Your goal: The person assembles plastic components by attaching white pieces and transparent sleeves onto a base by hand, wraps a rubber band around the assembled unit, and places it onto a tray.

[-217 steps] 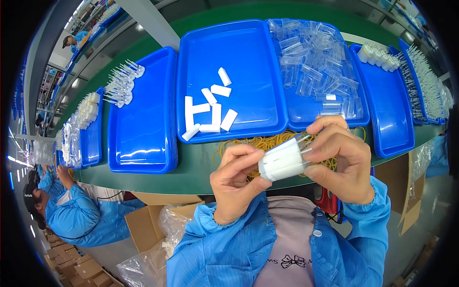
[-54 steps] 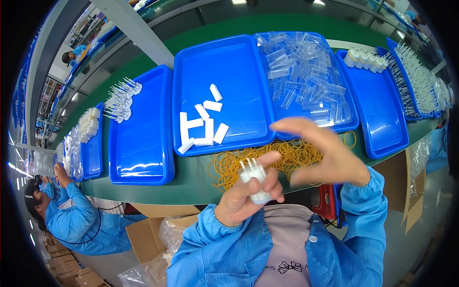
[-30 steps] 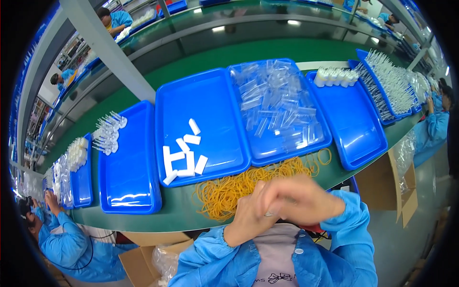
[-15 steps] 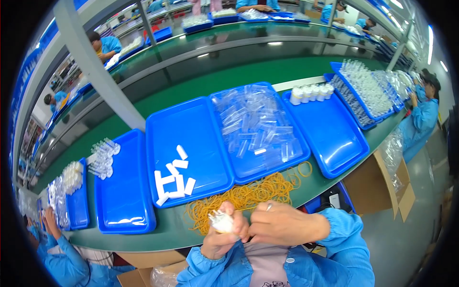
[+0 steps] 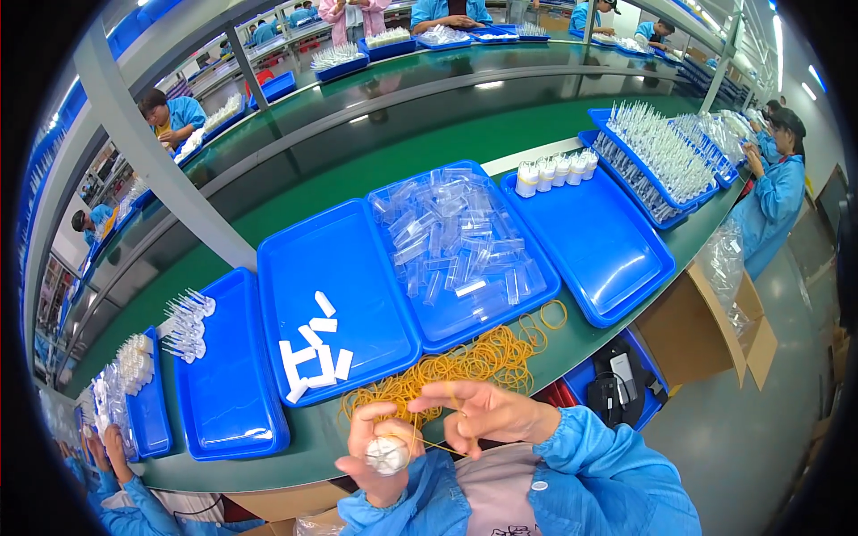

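Observation:
My left hand (image 5: 382, 489) is closed around a round white bundle (image 5: 387, 455), one end of it facing up. Whether it is one piece or several pieces together cannot be made out. A yellow rubber band (image 5: 436, 444) runs taut from beside the bundle to my right hand (image 5: 500, 416), whose fingers are hooked through it and hold it stretched. Just beyond both hands lies a loose pile of yellow rubber bands (image 5: 483, 362) on the green tabletop (image 5: 572, 353).
Past the pile stand a blue tray (image 5: 313, 255) with several white blocks and another (image 5: 420, 335) heaped with clear plastic sleeves. Banded white bundles (image 5: 556, 171) stand in the right tray (image 5: 594, 259). Clear-stemmed pieces (image 5: 188, 326) lie in a left tray (image 5: 228, 375). Cardboard box (image 5: 706, 335) at right; co-workers both sides.
My hands have moved apart, and a rubber band now shows stretched between them. The bundle in my left hand has turned, showing its round end. The whole view has shifted slightly.

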Demonstrator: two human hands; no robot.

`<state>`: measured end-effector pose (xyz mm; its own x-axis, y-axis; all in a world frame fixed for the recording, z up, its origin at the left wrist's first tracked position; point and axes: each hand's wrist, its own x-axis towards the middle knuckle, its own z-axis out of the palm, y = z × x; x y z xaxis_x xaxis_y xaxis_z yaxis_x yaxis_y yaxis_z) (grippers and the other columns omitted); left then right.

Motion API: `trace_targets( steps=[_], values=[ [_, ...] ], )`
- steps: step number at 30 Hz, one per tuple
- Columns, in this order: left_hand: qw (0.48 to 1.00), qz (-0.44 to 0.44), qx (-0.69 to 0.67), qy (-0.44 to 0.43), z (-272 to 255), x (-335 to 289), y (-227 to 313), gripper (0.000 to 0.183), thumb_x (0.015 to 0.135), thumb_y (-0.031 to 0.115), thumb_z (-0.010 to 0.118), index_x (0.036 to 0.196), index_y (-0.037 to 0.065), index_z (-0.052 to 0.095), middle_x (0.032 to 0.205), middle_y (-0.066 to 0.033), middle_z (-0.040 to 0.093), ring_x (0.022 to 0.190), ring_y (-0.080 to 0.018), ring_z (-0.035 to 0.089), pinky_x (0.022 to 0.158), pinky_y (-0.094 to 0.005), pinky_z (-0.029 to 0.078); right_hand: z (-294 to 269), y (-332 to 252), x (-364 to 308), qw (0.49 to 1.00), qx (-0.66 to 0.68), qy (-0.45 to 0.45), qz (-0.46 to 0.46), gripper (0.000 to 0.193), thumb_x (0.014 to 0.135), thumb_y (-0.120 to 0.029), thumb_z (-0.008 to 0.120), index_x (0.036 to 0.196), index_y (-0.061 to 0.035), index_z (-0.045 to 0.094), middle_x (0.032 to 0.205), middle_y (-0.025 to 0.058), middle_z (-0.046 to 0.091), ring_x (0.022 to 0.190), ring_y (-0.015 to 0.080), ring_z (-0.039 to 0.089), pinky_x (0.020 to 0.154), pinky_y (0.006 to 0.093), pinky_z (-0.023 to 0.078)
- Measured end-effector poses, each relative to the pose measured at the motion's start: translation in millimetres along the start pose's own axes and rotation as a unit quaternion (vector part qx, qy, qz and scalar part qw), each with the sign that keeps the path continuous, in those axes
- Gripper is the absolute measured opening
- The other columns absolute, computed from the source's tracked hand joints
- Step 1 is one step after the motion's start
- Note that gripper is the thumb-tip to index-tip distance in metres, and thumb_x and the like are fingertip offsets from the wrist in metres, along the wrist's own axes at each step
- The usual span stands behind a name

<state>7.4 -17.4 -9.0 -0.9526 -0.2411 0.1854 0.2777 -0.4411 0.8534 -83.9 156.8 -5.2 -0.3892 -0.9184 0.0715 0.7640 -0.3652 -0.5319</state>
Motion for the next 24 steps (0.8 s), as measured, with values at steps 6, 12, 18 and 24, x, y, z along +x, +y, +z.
trace_targets(
  steps=[6,12,18,24],
  values=[
    [0.900,0.031,0.434,-0.028,15,9,5,0.100,0.082,0.077,0.033,0.139,-0.006,0.030,0.066,-0.0073,0.064,0.057,-0.0205,0.063,0.051,-0.0306,0.048,27,19,6,0.804,-0.576,0.018,-0.146,0.057,0.081,-0.004,0.064,0.134,-0.0110,0.046,0.116,0.0079,0.053,0.087,0.0184,0.061,0.068,0.0297,0.056],
    [0.916,-0.095,0.340,-0.192,7,13,4,0.097,0.081,0.073,0.042,0.140,-0.003,0.029,0.081,-0.0130,0.065,0.073,-0.0255,0.065,0.062,-0.0334,0.050,38,21,-5,0.637,-0.757,0.087,-0.120,0.032,0.074,-0.017,0.070,0.102,-0.0094,0.059,0.108,0.0066,0.054,0.078,0.0242,0.062,0.059,0.0349,0.053],
    [0.969,-0.080,0.221,-0.070,14,1,-4,0.100,0.065,0.028,0.085,0.141,0.000,0.026,0.133,-0.0190,0.042,0.111,-0.0250,0.055,0.093,-0.0372,0.045,37,7,-3,0.574,-0.784,0.101,-0.214,0.029,0.071,-0.012,0.066,0.098,-0.0074,0.057,0.101,0.0085,0.053,0.076,0.0258,0.060,0.057,0.0358,0.050],
    [0.990,-0.067,0.113,-0.047,19,0,-5,0.096,0.066,0.013,0.083,0.141,0.000,0.024,0.136,-0.0203,0.040,0.119,-0.0271,0.050,0.100,-0.0383,0.042,41,2,-7,0.567,-0.783,0.133,-0.217,0.030,0.069,-0.008,0.068,0.097,-0.0069,0.057,0.105,0.0109,0.052,0.077,0.0270,0.061,0.060,0.0354,0.050]
  ],
)
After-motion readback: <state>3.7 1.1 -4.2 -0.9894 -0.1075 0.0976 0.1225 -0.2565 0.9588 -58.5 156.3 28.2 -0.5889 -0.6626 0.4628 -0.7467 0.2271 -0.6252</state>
